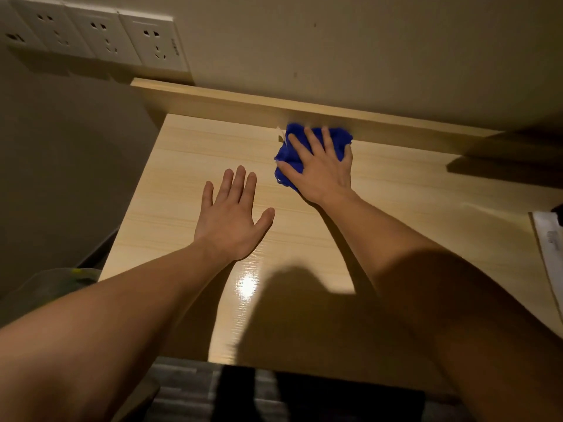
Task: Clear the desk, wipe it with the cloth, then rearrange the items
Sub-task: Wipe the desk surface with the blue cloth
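Note:
A light wooden desk (189, 166) fills the middle of the view. A crumpled blue cloth (289, 153) lies on it close to the raised back ledge (231, 102). My right hand (323, 169) presses flat on top of the cloth, fingers spread, covering most of it. My left hand (231, 214) lies flat and open on the bare desk surface, to the left of the cloth and nearer to me, holding nothing.
White wall sockets (100, 35) sit on the wall at the upper left. A white paper or box (548, 248) lies at the desk's right edge. A bin with a green item (61, 278) stands below the desk's left side. A dark shadowed object (518, 153) sits at the back right.

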Demonstrator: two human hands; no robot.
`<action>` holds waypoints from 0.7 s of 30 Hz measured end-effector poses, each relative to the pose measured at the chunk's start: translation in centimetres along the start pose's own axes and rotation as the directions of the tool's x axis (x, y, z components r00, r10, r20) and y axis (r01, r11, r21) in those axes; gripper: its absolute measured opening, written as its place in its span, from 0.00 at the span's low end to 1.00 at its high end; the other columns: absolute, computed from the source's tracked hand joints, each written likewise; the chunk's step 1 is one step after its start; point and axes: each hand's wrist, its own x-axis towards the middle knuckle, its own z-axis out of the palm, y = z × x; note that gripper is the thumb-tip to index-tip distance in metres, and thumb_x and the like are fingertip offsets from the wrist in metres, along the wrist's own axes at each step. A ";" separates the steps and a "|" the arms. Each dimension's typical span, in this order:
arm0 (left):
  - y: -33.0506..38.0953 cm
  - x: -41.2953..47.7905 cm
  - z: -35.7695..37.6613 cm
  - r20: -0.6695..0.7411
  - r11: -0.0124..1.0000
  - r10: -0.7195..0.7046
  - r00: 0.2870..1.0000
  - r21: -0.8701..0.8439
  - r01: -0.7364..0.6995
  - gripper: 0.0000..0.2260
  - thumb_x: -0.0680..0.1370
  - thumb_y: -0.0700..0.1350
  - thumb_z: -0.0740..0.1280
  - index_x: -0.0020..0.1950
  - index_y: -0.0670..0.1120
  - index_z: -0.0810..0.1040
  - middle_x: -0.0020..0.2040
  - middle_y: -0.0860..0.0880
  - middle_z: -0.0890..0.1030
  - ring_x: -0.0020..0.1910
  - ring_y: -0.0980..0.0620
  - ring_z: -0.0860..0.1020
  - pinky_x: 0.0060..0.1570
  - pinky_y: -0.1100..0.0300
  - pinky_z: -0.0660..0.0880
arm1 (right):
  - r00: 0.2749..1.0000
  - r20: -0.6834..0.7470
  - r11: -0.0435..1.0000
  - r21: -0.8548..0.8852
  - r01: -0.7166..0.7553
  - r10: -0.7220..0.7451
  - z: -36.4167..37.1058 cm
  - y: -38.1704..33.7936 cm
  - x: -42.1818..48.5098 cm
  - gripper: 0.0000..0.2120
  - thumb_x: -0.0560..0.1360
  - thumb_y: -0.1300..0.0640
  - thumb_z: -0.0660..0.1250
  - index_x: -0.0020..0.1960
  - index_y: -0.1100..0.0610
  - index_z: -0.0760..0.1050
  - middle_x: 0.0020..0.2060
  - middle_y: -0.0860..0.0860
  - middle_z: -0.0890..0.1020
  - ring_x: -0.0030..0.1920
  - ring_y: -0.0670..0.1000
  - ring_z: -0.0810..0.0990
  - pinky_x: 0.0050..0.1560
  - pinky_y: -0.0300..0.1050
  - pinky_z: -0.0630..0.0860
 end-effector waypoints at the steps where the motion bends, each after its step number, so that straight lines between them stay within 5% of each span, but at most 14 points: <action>1: -0.1 0.0 0.0 0.000 1.000 -0.002 1.000 0.000 0.002 0.38 0.83 0.70 0.41 0.86 0.51 0.39 0.87 0.49 0.38 0.85 0.49 0.36 0.82 0.40 0.38 | 1.000 0.019 1.000 -0.004 0.001 -0.001 0.0 -0.1 -0.3 0.36 0.78 0.25 0.44 0.83 0.38 0.49 0.85 0.48 0.51 0.84 0.57 0.44 0.77 0.73 0.45; 21: 0.0 -0.2 -0.3 0.006 1.000 0.000 1.000 -0.018 0.001 0.34 0.84 0.65 0.42 0.87 0.49 0.43 0.87 0.46 0.43 0.86 0.46 0.41 0.82 0.38 0.42 | 0.996 0.066 0.994 0.098 0.049 -0.056 1.4 -3.2 -21.1 0.37 0.78 0.24 0.45 0.83 0.36 0.47 0.85 0.48 0.48 0.84 0.56 0.40 0.80 0.65 0.45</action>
